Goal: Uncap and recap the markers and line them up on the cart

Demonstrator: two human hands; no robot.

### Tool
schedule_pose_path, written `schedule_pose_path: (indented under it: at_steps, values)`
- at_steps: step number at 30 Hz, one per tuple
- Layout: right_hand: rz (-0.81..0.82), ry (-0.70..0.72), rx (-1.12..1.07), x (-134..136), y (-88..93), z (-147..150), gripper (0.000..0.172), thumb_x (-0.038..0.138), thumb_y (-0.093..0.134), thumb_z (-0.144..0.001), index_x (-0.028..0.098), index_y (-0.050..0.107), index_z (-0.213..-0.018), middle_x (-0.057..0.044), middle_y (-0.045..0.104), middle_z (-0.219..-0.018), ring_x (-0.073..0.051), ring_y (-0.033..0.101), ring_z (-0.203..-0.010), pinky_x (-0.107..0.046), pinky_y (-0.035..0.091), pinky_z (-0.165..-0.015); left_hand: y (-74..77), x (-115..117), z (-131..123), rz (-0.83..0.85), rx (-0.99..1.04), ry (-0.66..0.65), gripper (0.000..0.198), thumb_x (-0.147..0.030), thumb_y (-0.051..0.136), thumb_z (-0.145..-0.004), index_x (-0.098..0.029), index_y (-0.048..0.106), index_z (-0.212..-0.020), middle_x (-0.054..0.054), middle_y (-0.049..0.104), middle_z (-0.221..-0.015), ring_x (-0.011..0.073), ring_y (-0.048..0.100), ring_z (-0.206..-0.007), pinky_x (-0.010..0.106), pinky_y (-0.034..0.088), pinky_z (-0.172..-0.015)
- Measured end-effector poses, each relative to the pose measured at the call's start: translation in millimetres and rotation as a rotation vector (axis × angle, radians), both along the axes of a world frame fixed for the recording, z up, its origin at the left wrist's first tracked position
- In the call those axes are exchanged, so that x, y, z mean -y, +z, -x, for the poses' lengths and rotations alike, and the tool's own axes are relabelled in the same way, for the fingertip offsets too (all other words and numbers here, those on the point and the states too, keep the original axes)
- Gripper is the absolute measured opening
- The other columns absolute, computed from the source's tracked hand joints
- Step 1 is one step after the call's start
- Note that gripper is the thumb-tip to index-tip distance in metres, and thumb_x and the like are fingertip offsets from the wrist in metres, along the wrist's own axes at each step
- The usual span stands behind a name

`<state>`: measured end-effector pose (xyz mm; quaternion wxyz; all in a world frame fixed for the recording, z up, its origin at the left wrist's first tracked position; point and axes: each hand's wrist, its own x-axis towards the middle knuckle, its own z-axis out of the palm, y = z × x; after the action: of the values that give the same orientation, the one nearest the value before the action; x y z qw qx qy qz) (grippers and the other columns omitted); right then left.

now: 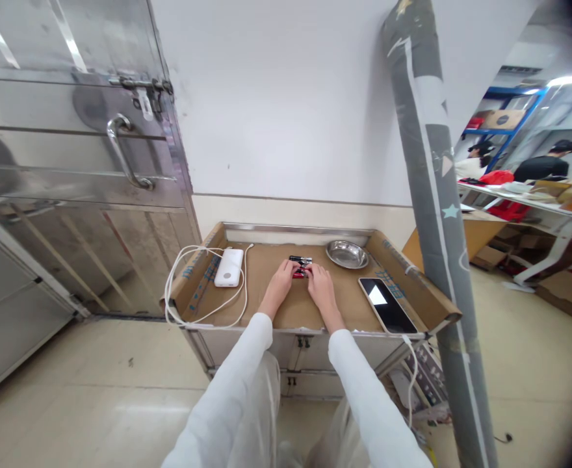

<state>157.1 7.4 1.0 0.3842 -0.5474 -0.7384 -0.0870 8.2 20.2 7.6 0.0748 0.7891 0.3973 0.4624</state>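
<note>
Small black and red cylinders that look like batteries [300, 260] lie in a stack in the middle of the cardboard-lined tabletop [286, 312]. My left hand [281, 281] is at their left side, its fingers closed against the red ones. From the right, my right hand [320, 285] closes its fingers on the other end of the same red pieces. The black ones sit just beyond my fingertips. My fingers partly cover the red ones, so their exact grip is hard to see. A shiny metal bowl [347, 254] stands to the right, behind my right hand.
A white power bank [228, 268] with a looped white cable [169, 286] lies on the left. At the right front is a phone [388, 305]. Raised cardboard sides edge the tabletop. A tall grey wrapped roll [432, 162] leans at the right; people sit farther back.
</note>
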Motion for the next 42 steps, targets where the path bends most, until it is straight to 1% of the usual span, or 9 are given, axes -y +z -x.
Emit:
schedule_pose_path:
  at_steps: [7, 12, 16, 21, 27, 33, 37, 40, 42]
  values:
    - [0.023, 0.074, -0.017, 0, -1.2, 0, 0.029, 0.025, 0.029, -0.096, 0.018, 0.057, -0.101, -0.009, 0.066, -0.096, -0.021, 0.058, -0.088, -0.032, 0.038, -0.079, 2.0, 2, 0, 0.016, 0.032, -0.110, 0.017, -0.020, 0.036, -0.095, -0.020, 0.052, -0.100, 0.004, 0.057, -0.098, 0.0137, 0.058, -0.094, 0.028, 0.047, -0.088]
    - [0.007, 0.149, -0.024, 1, 0.3, 0, 0.028, 0.027, 0.034, -0.096, 0.020, 0.060, -0.104, -0.007, 0.066, -0.103, -0.019, 0.058, -0.091, -0.030, 0.040, -0.082, -0.1, 0, -1, 0.065, 0.073, -0.083, 0.015, -0.015, 0.041, -0.092, -0.020, 0.049, -0.104, 0.005, 0.056, -0.103, 0.0134, 0.059, -0.098, 0.028, 0.047, -0.090]
    - [0.006, 0.040, 0.021, 2, 2.1, -2, 0.029, 0.028, 0.037, -0.095, 0.021, 0.065, -0.097, -0.006, 0.068, -0.095, -0.019, 0.057, -0.085, -0.030, 0.038, -0.079, -2.3, -1, -2, 0.123, 0.040, 0.002, 0.021, -0.015, 0.043, -0.091, -0.019, 0.046, -0.111, 0.007, 0.058, -0.109, 0.0159, 0.060, -0.100, 0.031, 0.048, -0.088]
    - [-0.024, -0.155, -0.066, 2, -0.3, -7, 0.031, 0.031, 0.035, -0.096, 0.020, 0.065, -0.098, -0.006, 0.068, -0.091, -0.019, 0.056, -0.082, -0.030, 0.035, -0.078, 3.0, 2, -1, 0.114, -0.267, 0.007, 0.022, -0.023, 0.053, -0.088, -0.020, 0.053, -0.109, 0.006, 0.063, -0.104, 0.0210, 0.057, -0.098, 0.037, 0.044, -0.088]
    - [0.027, -0.185, -0.093, 3, 0.6, -9, 0.037, 0.033, 0.031, -0.097, 0.020, 0.066, -0.096, -0.007, 0.069, -0.088, -0.018, 0.055, -0.078, -0.030, 0.034, -0.075, 6.2, 3, -1, 0.093, -0.420, 0.012, 0.020, -0.037, 0.055, -0.087, -0.020, 0.063, -0.090, 0.006, 0.062, -0.094, 0.0220, 0.055, -0.093, 0.035, 0.043, -0.083]
    - [0.039, -0.151, -0.025, 5, 1.4, -6, 0.035, 0.031, 0.034, -0.096, 0.020, 0.067, -0.097, -0.008, 0.070, -0.089, -0.018, 0.057, -0.080, -0.030, 0.034, -0.075, 1.9, 0, 0, 0.003, -0.281, 0.136, 0.015, -0.029, 0.050, -0.090, -0.018, 0.058, -0.094, 0.006, 0.063, -0.093, 0.0200, 0.057, -0.088, 0.034, 0.044, -0.080]
    - [0.033, -0.111, 0.028, 7, 4.6, -3, 0.031, 0.027, 0.037, -0.095, 0.020, 0.067, -0.100, -0.010, 0.070, -0.095, -0.019, 0.058, -0.085, -0.031, 0.034, -0.077, 0.5, -1, 0, -0.019, -0.264, 0.115, 0.015, -0.028, 0.047, -0.092, -0.018, 0.057, -0.095, 0.006, 0.064, -0.092, 0.0196, 0.059, -0.087, 0.033, 0.044, -0.079]
    - [0.056, 0.036, 0.056, 9, 8.4, 1, 0.034, 0.022, 0.037, -0.093, 0.022, 0.057, -0.121, -0.008, 0.068, -0.104, -0.018, 0.059, -0.090, -0.030, 0.037, -0.082, 0.0, -3, 0, -0.015, -0.254, 0.128, 0.015, -0.028, 0.045, -0.093, -0.018, 0.056, -0.095, 0.007, 0.064, -0.092, 0.0198, 0.059, -0.087, 0.033, 0.043, -0.079]
    - [0.082, 0.148, 0.069, 10, 9.3, 3, 0.045, 0.017, 0.038, -0.090, 0.024, 0.043, -0.135, -0.006, 0.065, -0.113, -0.017, 0.058, -0.096, -0.030, 0.038, -0.087, -0.6, -3, 1, -0.017, -0.257, 0.183, 0.015, -0.028, 0.045, -0.093, -0.018, 0.056, -0.094, 0.007, 0.065, -0.091, 0.0203, 0.058, -0.086, 0.033, 0.043, -0.078]
